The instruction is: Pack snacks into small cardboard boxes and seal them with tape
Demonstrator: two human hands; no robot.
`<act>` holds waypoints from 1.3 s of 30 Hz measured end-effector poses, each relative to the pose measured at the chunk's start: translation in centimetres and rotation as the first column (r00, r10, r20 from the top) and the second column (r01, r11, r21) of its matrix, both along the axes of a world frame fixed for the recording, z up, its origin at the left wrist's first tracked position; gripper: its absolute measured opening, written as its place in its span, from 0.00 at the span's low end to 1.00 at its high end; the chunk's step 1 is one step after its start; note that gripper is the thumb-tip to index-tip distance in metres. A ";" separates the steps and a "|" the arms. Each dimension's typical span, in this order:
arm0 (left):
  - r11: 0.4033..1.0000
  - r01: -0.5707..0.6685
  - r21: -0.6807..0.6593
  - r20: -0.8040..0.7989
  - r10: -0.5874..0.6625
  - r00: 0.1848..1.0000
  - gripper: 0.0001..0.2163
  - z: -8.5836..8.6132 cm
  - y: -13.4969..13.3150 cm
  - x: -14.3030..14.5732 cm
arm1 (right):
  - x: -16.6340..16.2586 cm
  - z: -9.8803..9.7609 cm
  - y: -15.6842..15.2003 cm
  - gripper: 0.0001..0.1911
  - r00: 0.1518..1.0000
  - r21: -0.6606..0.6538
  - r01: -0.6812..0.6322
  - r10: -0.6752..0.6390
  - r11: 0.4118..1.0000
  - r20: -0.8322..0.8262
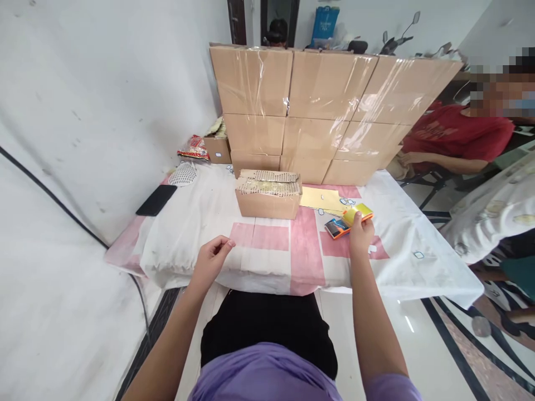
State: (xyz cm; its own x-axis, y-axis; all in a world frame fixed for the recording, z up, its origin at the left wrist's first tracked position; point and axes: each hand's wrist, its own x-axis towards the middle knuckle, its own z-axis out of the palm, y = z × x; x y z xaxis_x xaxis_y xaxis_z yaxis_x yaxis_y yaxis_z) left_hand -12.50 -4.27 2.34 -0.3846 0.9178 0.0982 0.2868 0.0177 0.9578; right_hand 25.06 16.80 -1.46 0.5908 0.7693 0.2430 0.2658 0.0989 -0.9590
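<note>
My right hand (pixel 363 231) is closed around a packing tape dispenser (pixel 337 227), orange with a blue and black front end and a yellow roll, over the right part of the table. My left hand (pixel 213 256) hovers above the near edge, fingers curled and thumb pressed against the index finger; whatever might be between them does not show. Between and beyond both hands stands a small cardboard box (pixel 267 206), with printed paper-like material along its top. Yellow sheets (pixel 321 198) lie right of the box, just beyond the dispenser.
Taped cardboard boxes (pixel 317 133) form a wall along the table's back. On the left lie a black flat object (pixel 156 200), a white perforated piece (pixel 183 174), a red packet (pixel 194 147) and another small box (pixel 218 150). A person in a red shirt (pixel 460 133) sits at the right.
</note>
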 end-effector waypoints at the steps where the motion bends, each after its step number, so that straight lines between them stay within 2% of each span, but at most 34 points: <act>1: 1.000 -0.001 0.003 -0.018 0.001 1.000 0.16 -0.2 0.1 -0.2 | -0.3 0.2 -0.9 0.25 0.998 0.050 0.049 -0.048 0.998 -0.032; 3: 1.000 0.019 0.003 -0.066 -0.019 0.998 0.16 -0.4 0.4 -0.6 | -1.9 1.1 -3.4 0.22 0.994 0.140 0.104 -0.096 0.985 -0.059; 4: 0.999 0.037 0.004 -0.092 -0.036 0.995 0.15 -0.5 0.6 -0.7 | -3.1 1.6 -4.9 0.19 0.998 0.172 0.041 -0.031 0.984 -0.058; 5: 0.998 0.059 0.009 -0.119 -0.057 0.991 0.15 -0.6 0.8 -0.8 | -4.7 2.3 -6.3 0.17 0.989 0.182 -0.126 0.137 0.975 -0.051; 6: 0.996 0.081 0.021 -0.142 -0.077 0.987 0.15 -0.7 1.0 -0.8 | -6.4 3.0 -7.7 0.14 0.939 0.163 -0.336 0.343 0.928 -0.016; 8: 0.990 0.128 0.058 -0.180 -0.116 0.977 0.14 -0.6 1.5 -0.6 | -10.1 4.6 -9.7 0.11 0.744 0.065 -0.667 0.660 0.742 0.102; 10: 0.979 0.175 0.108 -0.210 -0.150 0.966 0.13 -0.5 2.0 0.0 | -13.5 6.3 -10.5 0.12 0.562 -0.041 -0.816 0.808 0.577 0.180; 13: 0.955 0.229 0.188 -0.251 -0.179 0.951 0.12 -0.3 2.9 0.8 | -16.7 8.2 -9.4 0.15 0.395 -0.216 -0.886 0.911 0.411 0.114; 16: 0.925 0.244 0.290 -0.278 -0.162 0.947 0.11 -0.5 4.1 1.0 | -17.9 9.5 -7.1 0.17 0.226 -0.361 -0.914 0.971 0.183 -0.082; 18: 0.908 0.244 0.342 -0.279 -0.150 0.948 0.10 -0.8 5.2 0.8 | -18.2 10.0 -5.7 0.18 0.124 -0.363 -0.930 0.975 0.050 -0.182; 19: 0.901 0.245 0.357 -0.273 -0.150 0.950 0.10 -0.9 5.7 0.7 | -18.3 10.1 -5.2 0.18 0.096 -0.337 -0.941 0.972 0.019 -0.213; 21: 0.895 0.248 0.371 -0.241 -0.165 0.956 0.09 -1.1 7.0 0.5 | -18.5 10.3 -4.3 0.15 0.096 -0.276 -0.961 0.970 0.031 -0.225; 25: 0.929 0.215 0.300 -0.097 -0.194 0.976 0.10 -0.7 9.2 1.0 | -18.9 10.5 -2.8 0.10 0.235 -0.221 -0.951 0.970 0.216 -0.063; 30: 0.987 0.062 0.149 0.209 -0.093 0.974 0.16 2.1 12.3 3.2 | -19.1 12.3 -0.1 0.10 0.364 -0.183 -0.886 0.884 0.426 0.292; 33: 0.994 -0.012 0.106 0.331 -0.024 0.943 0.18 4.0 14.5 4.3 | -19.8 13.8 2.5 0.11 0.367 -0.207 -0.832 0.790 0.515 0.492; 36: 0.988 -0.142 0.068 0.344 0.110 0.932 0.16 4.8 16.3 4.8 | -20.9 14.7 5.2 0.11 0.306 -0.305 -0.791 0.774 0.531 0.555; 39: 0.963 -0.262 0.058 0.252 0.240 0.937 0.18 4.9 16.9 5.1 | -22.0 14.8 6.7 0.10 0.271 -0.402 -0.777 0.835 0.484 0.479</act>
